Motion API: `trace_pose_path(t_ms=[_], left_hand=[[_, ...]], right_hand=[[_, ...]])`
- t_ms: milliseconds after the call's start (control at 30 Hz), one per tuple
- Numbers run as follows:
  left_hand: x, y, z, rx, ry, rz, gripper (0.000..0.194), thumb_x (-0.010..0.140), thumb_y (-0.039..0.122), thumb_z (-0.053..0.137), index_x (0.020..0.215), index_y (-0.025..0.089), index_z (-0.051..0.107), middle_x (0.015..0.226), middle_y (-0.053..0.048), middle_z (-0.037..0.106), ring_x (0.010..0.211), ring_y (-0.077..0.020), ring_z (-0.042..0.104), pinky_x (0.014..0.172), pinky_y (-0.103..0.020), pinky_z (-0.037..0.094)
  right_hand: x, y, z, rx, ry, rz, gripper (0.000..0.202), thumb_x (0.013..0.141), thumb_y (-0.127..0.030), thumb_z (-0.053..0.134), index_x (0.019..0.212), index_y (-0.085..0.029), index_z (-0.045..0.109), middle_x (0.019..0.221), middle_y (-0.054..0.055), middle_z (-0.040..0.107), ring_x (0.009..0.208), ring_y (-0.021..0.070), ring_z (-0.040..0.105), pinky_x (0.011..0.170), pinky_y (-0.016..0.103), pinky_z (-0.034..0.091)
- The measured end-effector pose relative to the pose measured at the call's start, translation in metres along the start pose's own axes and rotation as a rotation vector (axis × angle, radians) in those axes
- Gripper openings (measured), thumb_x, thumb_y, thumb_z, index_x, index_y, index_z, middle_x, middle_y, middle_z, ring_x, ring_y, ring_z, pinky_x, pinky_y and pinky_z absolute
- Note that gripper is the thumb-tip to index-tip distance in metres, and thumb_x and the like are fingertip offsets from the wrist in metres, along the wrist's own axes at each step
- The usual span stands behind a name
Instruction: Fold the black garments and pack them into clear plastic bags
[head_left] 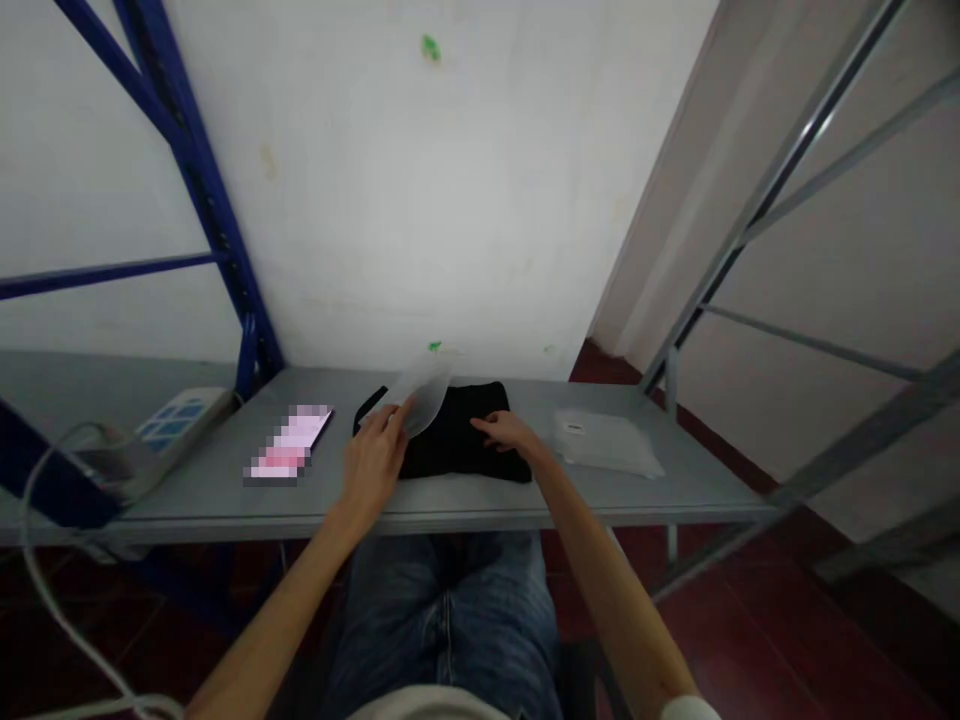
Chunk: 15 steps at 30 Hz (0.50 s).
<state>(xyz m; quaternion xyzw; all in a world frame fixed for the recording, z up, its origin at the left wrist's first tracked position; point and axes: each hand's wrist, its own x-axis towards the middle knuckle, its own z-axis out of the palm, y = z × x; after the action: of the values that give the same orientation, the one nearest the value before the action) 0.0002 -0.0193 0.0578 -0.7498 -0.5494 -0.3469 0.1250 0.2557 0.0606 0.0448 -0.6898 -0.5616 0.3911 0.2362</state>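
Note:
A folded black cloth item (457,440) lies flat on the grey shelf in front of me; whether it is a garment cannot be made out. My left hand (376,450) is over its left side, its fingers closed on a clear plastic bag (427,395). That bag stands up at a slant above the cloth and covers part of it. My right hand (506,432) rests at the cloth's right side, its fingers curled together in a pinch on the black fabric. A dark strip (370,402) sticks out at the cloth's upper left corner.
A flat clear packet (607,443) with a small white label lies to the right. On the left is a phone (292,440) with a blurred screen. Further left stand a white box-like device (180,425) and a cable (34,560). Blue (202,190) and grey (750,220) rack posts flank the shelf.

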Motion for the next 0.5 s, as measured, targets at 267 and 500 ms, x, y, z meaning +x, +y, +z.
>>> trace_pose_path(t_ms=[267,500], left_hand=[[0.001,0.0013,0.002,0.005,-0.041,-0.022,0.048,0.099,0.016,0.044,0.144,0.021,0.06,0.128,-0.01,0.07,0.107,-0.0264,0.068,0.08,-0.036,0.057],[0.0009,0.0002,0.0022,-0.011,-0.07,-0.012,0.049,0.1,0.016,0.045,0.146,0.021,0.059,0.128,-0.012,0.069,0.106,-0.0266,0.069,0.081,-0.036,0.058]], right_hand=[[-0.0028,-0.0056,-0.0085,0.123,-0.06,0.015,0.04,0.081,-0.051,0.083,0.1,-0.017,0.072,0.1,0.009,0.075,0.081,0.0162,0.068,0.058,0.019,0.05],[-0.0056,-0.0077,-0.0005,0.254,-0.007,-0.05,0.053,0.074,-0.042,0.085,0.119,-0.02,0.067,0.127,0.012,0.068,0.109,0.0219,0.066,0.075,0.027,0.057]])
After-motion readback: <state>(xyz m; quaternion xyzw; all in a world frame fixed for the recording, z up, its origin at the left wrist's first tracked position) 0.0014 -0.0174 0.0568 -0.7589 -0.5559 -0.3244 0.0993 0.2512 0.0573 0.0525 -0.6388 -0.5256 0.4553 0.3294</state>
